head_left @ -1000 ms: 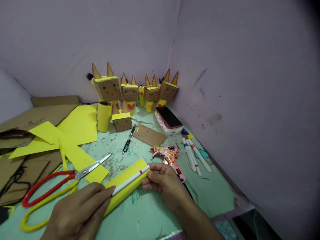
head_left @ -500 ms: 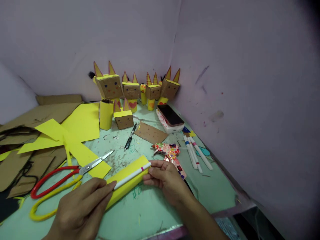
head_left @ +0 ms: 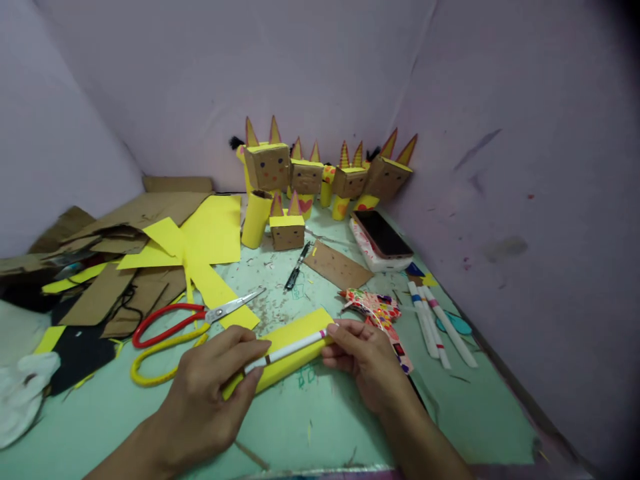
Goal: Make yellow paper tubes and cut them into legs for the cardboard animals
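Note:
A white marker [head_left: 295,348] with a pink band lies lengthwise on a yellow paper strip [head_left: 299,323], which curves slightly under it. My left hand [head_left: 213,387] grips the marker's left end between thumb and fingers, over the left end of the strip. At the other end, my right hand [head_left: 367,357] pinches the marker's tip with the thumb on top, its other fingers at the paper's right edge. Scissors [head_left: 200,320] with red and yellow handles lie beyond my left hand. Past my right hand rests a pink patterned glue gun [head_left: 375,310].
Cardboard figures with pointed ears, one being a box head [head_left: 287,233], stand at the back beside a yellow tube [head_left: 257,220]. Yellow sheets [head_left: 215,230] and cardboard scraps [head_left: 100,300] cover the left. A pen [head_left: 297,267], phone [head_left: 383,233] and several markers [head_left: 440,327] lie around.
The view has swung left, so the table's things appear further right. My left thumb and fingers have shifted on the marker, and a dark band near its left end now shows.

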A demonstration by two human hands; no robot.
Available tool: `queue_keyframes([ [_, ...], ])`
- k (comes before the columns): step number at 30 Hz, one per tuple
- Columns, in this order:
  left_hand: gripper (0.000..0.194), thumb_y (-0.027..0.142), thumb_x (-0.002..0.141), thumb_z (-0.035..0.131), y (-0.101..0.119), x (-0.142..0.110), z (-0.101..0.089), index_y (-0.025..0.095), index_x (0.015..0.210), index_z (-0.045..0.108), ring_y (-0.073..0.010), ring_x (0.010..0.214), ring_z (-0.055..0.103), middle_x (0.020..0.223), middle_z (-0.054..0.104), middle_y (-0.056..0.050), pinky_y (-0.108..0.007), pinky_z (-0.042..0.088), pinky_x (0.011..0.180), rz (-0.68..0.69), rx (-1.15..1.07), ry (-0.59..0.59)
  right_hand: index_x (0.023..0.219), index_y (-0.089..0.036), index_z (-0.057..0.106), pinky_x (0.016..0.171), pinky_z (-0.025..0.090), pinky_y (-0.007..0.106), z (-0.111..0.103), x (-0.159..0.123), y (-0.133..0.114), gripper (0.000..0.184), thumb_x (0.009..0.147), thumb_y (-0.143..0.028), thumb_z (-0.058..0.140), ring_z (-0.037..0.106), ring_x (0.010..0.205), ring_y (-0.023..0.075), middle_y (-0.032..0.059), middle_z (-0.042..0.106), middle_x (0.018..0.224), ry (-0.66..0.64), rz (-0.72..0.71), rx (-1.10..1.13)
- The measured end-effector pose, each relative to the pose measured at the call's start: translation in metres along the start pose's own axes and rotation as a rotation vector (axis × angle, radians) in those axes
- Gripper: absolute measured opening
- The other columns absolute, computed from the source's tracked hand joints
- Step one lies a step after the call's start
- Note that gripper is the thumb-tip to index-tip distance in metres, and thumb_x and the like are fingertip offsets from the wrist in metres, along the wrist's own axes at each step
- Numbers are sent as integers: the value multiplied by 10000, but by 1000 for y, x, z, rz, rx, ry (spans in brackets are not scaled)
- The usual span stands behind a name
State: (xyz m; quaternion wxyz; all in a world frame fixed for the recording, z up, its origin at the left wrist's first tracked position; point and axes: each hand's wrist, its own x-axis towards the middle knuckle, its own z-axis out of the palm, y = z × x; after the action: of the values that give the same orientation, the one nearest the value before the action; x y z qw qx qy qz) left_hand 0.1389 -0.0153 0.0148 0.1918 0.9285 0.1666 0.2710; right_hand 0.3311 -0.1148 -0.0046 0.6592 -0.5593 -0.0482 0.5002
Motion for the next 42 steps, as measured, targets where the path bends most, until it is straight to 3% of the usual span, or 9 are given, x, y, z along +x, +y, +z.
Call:
queue_keyframes([
  [4, 260, 130, 819, 477, -3, -11, -8, 220, 1031, 596, -147, 877, 609, 975, 617, -39, -232, 500, 719, -99, -36, 150, 679, -97, 681, 413, 533, 172, 0, -3, 1, 459, 371, -363, 894, 599, 420, 96, 3, 660, 526, 54, -13, 7],
  [11, 105, 163, 808, 543, -1, -36, -11, 217, 866, 612, -145, 840, 608, 888, 630, -6, -233, 495, 728, -319, 3, 453, 657, -104, 684, 413, 536, 160, 1, -5, 5, 486, 312, -363, 908, 604, 429, 91, -5, 672, 534, 92, -60, 7],
  [18, 247, 114, 761, 571, 32, -23, 20, 199, 992, 553, -219, 1038, 496, 1067, 533, -75, -395, 405, 912, -241, 70, 380, 693, -102, 684, 426, 542, 166, 0, -9, 10, 496, 341, -371, 905, 609, 435, 95, -1, 683, 549, 107, -88, 5],
  [26, 213, 90, 734, 580, 37, -10, 34, 202, 916, 588, -236, 921, 507, 951, 574, -69, -448, 401, 833, -271, 106, 392, 712, -105, 679, 442, 545, 165, -3, -7, 12, 481, 366, -353, 905, 617, 451, 96, -10, 683, 555, 82, -85, -3],
  [36, 118, 87, 773, 559, 32, -6, 37, 176, 788, 635, -190, 780, 563, 824, 613, -61, -359, 456, 688, -240, 65, 390, 722, -91, 661, 437, 538, 171, 1, -9, 12, 548, 339, -403, 897, 610, 439, 102, 6, 677, 540, 130, -99, -26],
  [42, 108, 89, 781, 564, 26, -8, 38, 172, 771, 632, -175, 781, 565, 838, 604, -62, -330, 468, 678, -211, 47, 382, 732, -95, 674, 456, 549, 185, -2, -7, 12, 486, 417, -400, 883, 616, 463, 99, 3, 683, 573, 76, -105, -37],
])
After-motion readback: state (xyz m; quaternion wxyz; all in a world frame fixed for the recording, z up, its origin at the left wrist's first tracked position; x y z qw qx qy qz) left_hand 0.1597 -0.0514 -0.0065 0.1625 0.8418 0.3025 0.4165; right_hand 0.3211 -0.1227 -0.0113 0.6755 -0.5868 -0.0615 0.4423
